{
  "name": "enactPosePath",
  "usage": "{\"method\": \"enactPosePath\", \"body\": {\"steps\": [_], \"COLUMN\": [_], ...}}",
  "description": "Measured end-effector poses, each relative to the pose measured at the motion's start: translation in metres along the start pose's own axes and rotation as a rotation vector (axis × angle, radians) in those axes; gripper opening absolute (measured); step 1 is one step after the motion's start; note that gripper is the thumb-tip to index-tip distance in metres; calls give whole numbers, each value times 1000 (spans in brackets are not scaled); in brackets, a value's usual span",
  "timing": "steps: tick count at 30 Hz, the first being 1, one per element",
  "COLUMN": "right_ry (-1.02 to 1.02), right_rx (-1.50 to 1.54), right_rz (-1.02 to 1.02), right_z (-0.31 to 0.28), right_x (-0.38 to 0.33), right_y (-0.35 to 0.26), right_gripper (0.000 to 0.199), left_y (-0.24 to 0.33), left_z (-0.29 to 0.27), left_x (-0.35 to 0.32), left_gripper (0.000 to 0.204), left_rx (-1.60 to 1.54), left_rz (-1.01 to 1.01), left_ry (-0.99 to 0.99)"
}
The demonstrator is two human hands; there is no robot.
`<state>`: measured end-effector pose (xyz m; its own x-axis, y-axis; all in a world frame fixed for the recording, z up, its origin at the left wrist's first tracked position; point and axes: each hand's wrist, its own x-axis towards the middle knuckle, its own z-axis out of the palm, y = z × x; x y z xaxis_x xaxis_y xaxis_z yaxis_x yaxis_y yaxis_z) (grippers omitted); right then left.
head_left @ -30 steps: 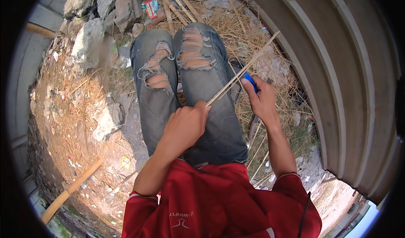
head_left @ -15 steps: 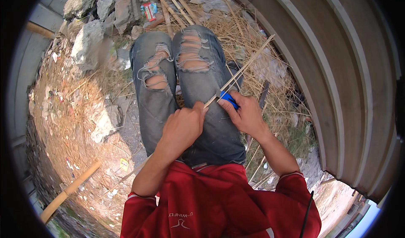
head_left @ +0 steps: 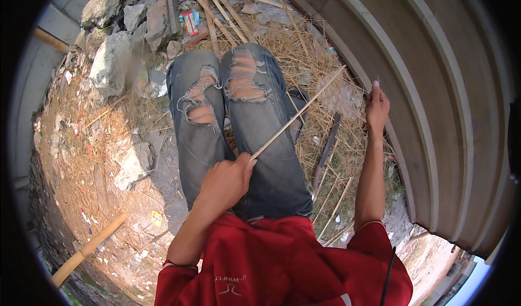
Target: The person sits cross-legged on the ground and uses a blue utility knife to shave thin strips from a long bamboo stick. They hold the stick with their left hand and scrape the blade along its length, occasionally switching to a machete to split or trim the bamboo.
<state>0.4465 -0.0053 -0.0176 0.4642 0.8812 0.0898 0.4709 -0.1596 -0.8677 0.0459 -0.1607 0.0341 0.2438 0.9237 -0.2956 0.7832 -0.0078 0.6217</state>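
My left hand [head_left: 227, 184] is closed round a thin pale bamboo strip [head_left: 296, 115] above my lap. The strip slants up and right across my right thigh, out past the knee. Its other end seems to run back under my left forearm. Far out to the right, away from the strip, my right hand [head_left: 376, 109] is closed, with its arm stretched forward beside the corrugated wall. Only a small bluish tip of the blue-handled knife [head_left: 379, 79] shows above the fingers; the rest is hidden by the hand.
A corrugated metal wall [head_left: 429, 89] curves close along my right. On the ground by my right thigh lies a long dark blade [head_left: 327, 151]. Straw and shavings [head_left: 304, 51] cover the ground ahead, with bamboo poles [head_left: 217, 13]. Broken rocks [head_left: 111, 62] lie front left, a thick bamboo pole [head_left: 89, 249] lower left.
My right hand has swung forward and right, taking the blue-handled knife off the bamboo strip. My left hand has drawn slightly down and left, still holding the strip.
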Motion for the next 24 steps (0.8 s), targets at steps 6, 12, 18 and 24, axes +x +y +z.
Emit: {"method": "enactPosePath", "body": {"steps": [6,12,18,24], "right_ry": [-274,-804,-846,-631], "right_rx": [43,-223,-274,-349], "right_rz": [-188,-339,-415,-408], "right_z": [28,43,59,67], "right_x": [-65,-145,-164,-115], "right_y": [-44,-108,-97,-77], "right_gripper": [45,40,44,52], "left_y": [27,32,28,27], "left_z": [-7,-7,1,-5], "left_x": [14,21,24,27], "left_gripper": [36,37,34,33], "left_rx": [10,64,79,135], "left_rz": [-21,-50,-21,-7], "left_ry": [42,30,64,42]}}
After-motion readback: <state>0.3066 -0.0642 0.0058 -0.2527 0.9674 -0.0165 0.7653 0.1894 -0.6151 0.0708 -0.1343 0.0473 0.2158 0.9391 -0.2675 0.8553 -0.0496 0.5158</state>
